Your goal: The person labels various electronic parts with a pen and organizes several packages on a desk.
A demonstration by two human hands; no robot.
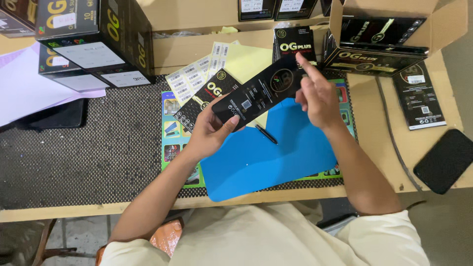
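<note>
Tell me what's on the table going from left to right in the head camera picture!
Stack of black boxes → barcode sticker sheets → left hand → long black packet held in both hands → right hand → open cardboard box → flat black packet → black phone.

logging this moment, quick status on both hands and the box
Left hand grips lower end of slim black box. Right hand fingers on its upper end. Box held above blue mat; black pen lies beneath.
</note>
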